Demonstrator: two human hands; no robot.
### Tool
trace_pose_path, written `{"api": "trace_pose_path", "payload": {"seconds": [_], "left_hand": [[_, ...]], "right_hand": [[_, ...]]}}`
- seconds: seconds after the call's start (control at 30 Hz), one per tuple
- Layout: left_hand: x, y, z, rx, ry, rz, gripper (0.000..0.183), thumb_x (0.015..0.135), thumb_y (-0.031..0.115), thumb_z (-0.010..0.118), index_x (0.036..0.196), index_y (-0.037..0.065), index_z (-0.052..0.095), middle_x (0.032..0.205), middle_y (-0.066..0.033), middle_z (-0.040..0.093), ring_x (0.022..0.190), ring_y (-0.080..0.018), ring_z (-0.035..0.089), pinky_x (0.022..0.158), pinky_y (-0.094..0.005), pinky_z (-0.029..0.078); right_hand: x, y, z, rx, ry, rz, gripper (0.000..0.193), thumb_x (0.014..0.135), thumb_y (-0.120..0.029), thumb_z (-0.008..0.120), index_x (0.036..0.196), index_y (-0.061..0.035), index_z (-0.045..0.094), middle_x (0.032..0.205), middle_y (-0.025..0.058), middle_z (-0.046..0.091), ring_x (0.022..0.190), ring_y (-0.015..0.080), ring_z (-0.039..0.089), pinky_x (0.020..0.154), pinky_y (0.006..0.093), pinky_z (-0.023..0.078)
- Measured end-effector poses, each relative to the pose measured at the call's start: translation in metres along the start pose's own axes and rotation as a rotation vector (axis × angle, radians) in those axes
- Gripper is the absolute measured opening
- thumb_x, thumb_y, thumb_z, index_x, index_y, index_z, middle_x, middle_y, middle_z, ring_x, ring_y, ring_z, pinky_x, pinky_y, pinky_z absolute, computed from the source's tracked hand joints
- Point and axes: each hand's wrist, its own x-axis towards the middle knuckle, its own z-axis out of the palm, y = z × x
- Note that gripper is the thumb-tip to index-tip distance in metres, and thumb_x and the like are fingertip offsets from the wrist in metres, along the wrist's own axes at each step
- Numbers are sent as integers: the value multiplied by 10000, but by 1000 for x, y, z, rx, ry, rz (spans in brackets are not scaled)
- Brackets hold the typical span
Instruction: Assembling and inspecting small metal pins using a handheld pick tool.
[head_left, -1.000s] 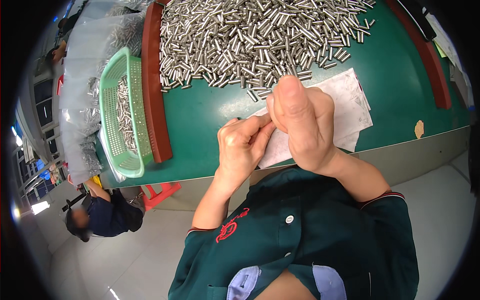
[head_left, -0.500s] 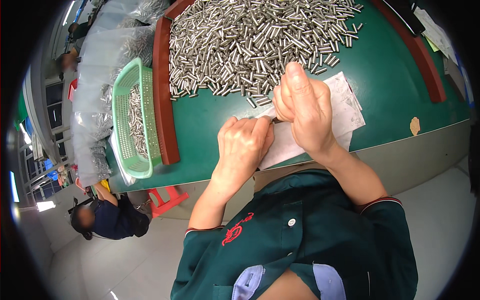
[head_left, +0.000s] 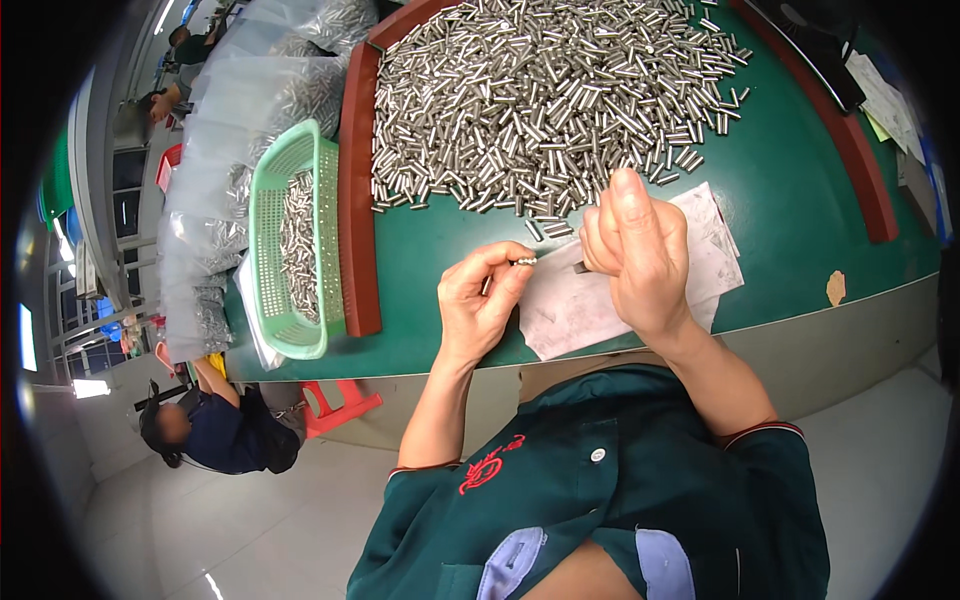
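My left hand (head_left: pixel 480 305) is raised over the near edge of the green table, thumb and fingers pinching a few short metal pins (head_left: pixel 524 261) whose shiny ends show at the fingertips. To its right, my right hand (head_left: pixel 640 265) is closed in a fist with the thumb on top. A small dark end (head_left: pixel 580 267) pokes out of that fist on the left side; the rest of what it grips is hidden. Under the fist lies a smudged whitish cloth or paper (head_left: pixel 560 315). Beyond both hands spreads a large heap of loose metal pins (head_left: pixel 550 100), with several strays at its near edge.
Red-brown rails (head_left: pixel 358 200) border the green tabletop (head_left: pixel 780 190) left and right. Left of the left rail stands a light green basket (head_left: pixel 327 200) holding pins, beside clear bags of metal parts (head_left: pixel 215 180). A seated person (head_left: pixel 225 425) and a red stool (head_left: pixel 345 405) are lower left.
My hands have come apart: the left now holds pins up at its fingertips, clear of the right fist. The whole view has shifted slightly, and the right hand keeps its closed shape.
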Motion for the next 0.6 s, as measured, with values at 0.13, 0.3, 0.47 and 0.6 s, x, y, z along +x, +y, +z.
{"api": "trace_pose_path", "payload": {"seconds": [0.13,0.3,0.47,0.6], "left_hand": [[-1,1,0,-74,26,-35,94,743,-3,602,835,-12,587,553,43,440,492,-24,360,441,-180,297],[-3,0,-3,-99,30,-40,85,765,10,586,847,-9,575,577,42,452,522,-24,382,472,-176,310],[2,5,-8,-959,-138,-436,154,830,162,541,866,23,486,825,-33,478,584,-48,338,527,-194,313],[6,18,-9,-1022,-212,-677,162,855,180,496,846,21,467,695,-20,379,523,-41,271,420,-148,241]], "right_hand": [[0,0,0,0,8,7,442,931,-227,298,508,-108,252,437,-40,213,380,52,171,354,229,160],[0,-1,0,-3,11,31,450,930,-239,298,502,-110,252,432,-37,218,378,52,164,353,227,156],[0,-1,1,-10,18,42,456,930,-251,291,497,-114,254,426,-38,218,375,56,161,355,225,151],[1,1,1,-7,31,36,443,929,-245,296,510,-111,256,433,-39,208,376,58,159,356,225,153]]}}
